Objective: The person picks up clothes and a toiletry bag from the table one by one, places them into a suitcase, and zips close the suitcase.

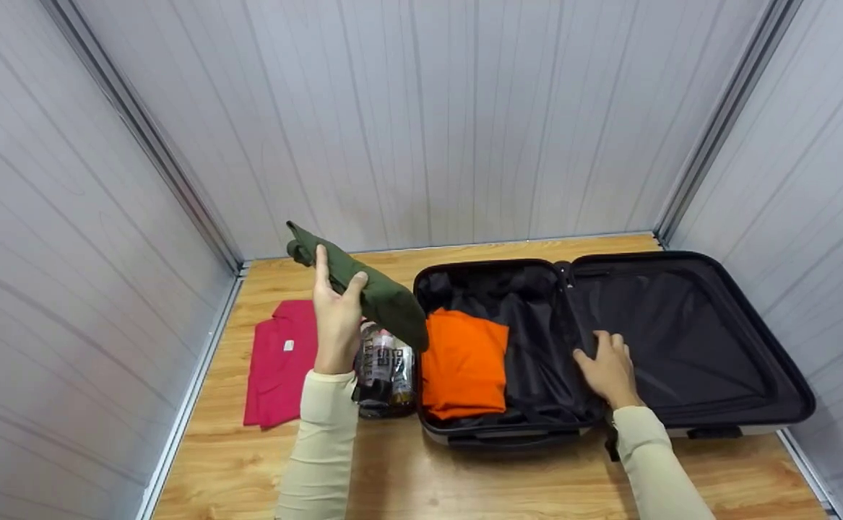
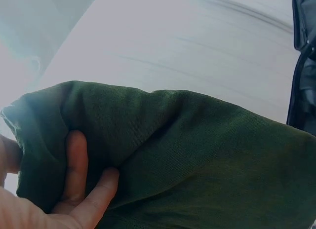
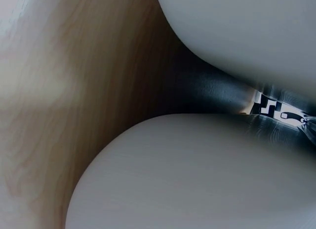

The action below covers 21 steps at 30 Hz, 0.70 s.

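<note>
My left hand (image 1: 337, 318) holds a folded dark green garment (image 1: 392, 307) up over the floor, left of the open suitcase (image 1: 537, 433). In the left wrist view, its fingers (image 2: 98, 197) lie against the green cloth (image 2: 197, 155), which hides part of the hand. Folded orange clothing (image 1: 464, 365) lies in the suitcase's left half. Near the middle hinge, over the inner edge of the right half, rests my right hand (image 1: 612, 372), its fingers loosely bent with nothing visible in them. The right wrist view shows two pale rounded shells (image 3: 197, 174) with a dark gap between them.
A folded red collared shirt (image 1: 273, 368) lies on the wooden floor (image 1: 248, 469) at left. Between it and the suitcase stands a clear bag (image 1: 378, 365) of bottles. Pale panel walls (image 1: 464, 130) enclose the back and both sides.
</note>
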Tool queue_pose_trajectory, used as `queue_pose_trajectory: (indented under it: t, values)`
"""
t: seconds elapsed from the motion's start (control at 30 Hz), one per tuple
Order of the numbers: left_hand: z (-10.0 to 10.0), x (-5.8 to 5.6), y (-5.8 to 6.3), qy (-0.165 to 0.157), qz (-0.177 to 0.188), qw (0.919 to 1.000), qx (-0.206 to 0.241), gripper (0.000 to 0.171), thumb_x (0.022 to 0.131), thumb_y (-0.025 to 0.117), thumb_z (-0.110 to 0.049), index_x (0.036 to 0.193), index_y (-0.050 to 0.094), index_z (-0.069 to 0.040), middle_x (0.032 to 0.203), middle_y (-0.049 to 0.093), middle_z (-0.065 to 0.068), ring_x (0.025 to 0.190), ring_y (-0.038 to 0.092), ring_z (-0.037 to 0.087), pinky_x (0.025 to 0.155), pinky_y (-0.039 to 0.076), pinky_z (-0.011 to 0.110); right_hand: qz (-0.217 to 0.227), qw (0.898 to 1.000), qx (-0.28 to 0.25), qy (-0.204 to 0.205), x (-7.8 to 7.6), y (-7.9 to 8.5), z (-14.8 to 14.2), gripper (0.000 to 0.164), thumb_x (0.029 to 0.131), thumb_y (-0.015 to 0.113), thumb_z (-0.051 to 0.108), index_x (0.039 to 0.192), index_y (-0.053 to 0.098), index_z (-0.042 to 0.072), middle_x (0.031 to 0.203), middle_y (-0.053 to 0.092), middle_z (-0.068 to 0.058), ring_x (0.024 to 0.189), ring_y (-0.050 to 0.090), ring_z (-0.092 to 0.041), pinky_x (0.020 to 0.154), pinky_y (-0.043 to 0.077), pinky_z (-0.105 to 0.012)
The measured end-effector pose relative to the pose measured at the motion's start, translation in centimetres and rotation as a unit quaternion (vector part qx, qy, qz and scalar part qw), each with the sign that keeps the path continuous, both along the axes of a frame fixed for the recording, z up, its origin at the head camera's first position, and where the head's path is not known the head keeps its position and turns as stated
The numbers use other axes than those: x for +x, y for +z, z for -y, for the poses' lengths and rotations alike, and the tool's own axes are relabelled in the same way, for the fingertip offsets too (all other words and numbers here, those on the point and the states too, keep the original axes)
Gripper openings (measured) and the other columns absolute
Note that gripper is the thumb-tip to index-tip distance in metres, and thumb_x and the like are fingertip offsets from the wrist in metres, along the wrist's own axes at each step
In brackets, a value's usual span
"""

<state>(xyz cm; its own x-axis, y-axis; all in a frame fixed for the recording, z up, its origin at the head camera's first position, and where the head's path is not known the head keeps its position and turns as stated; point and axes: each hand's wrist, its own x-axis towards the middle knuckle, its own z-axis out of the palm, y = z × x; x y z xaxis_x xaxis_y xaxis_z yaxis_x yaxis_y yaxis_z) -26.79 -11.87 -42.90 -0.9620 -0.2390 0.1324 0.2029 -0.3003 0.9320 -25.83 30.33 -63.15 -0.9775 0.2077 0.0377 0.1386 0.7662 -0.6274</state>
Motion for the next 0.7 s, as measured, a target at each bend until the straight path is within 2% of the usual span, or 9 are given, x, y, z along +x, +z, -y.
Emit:
queue_pose_trajectory:
  t: [0.3, 0.47, 0.63, 0.7]
  values:
    - [-1.7, -0.2, 0.2, -0.022, -0.006, 0.9997, 0.009, 0.087, 0.096, 0.052, 0.010, 0.166, 0.011, -0.023, 0.174, 0.001, 0.009, 0.147, 0.039, 0.025, 0.088, 0.057, 0.021, 0.007, 1.000, -0.004, 0.002, 0.0, 0.0, -0.1, 0.065, 0.100, 0.059, 0.032, 0.150, 0.038, -0.003, 0.141, 0.040, -0.031, 0.130, 0.039, -0.050, 0.109, 0.035, -0.062]
    - [-2.5, -0.2, 0.3, -0.031, 0.001, 0.9995, -0.008, 0.087, 0.097, 0.054, 0.008, 0.166, 0.012, -0.025, 0.174, 0.002, 0.007, 0.146, 0.041, 0.025, 0.088, 0.056, 0.021, 0.014, 1.000, -0.001, 0.007, 0.0, 0.0, -0.1, 0.066, 0.100, 0.058, 0.032, 0.151, 0.037, -0.004, 0.142, 0.039, -0.031, 0.130, 0.038, -0.050, 0.108, 0.034, -0.063]
    - [-3.4, -0.3, 0.4, -0.036, -0.006, 0.9989, -0.028, 0.086, 0.097, 0.055, 0.007, 0.166, 0.013, -0.023, 0.174, 0.001, 0.011, 0.150, 0.036, 0.025, 0.089, 0.053, 0.020, 0.011, 1.000, -0.001, 0.006, 0.0, 0.0, 0.0, 0.065, 0.100, 0.059, 0.032, 0.151, 0.038, -0.003, 0.141, 0.039, -0.031, 0.129, 0.039, -0.050, 0.107, 0.036, -0.063]
    - [-3.7, -0.3, 0.4, -0.039, -0.007, 0.9989, -0.024, 0.086, 0.097, 0.055, 0.007, 0.166, 0.013, -0.023, 0.174, 0.001, 0.011, 0.148, 0.040, 0.028, 0.088, 0.054, 0.020, 0.009, 1.000, -0.001, 0.006, 0.0, 0.0, 0.0, 0.065, 0.100, 0.059, 0.032, 0.150, 0.038, -0.003, 0.140, 0.040, -0.030, 0.129, 0.039, -0.050, 0.107, 0.036, -0.063]
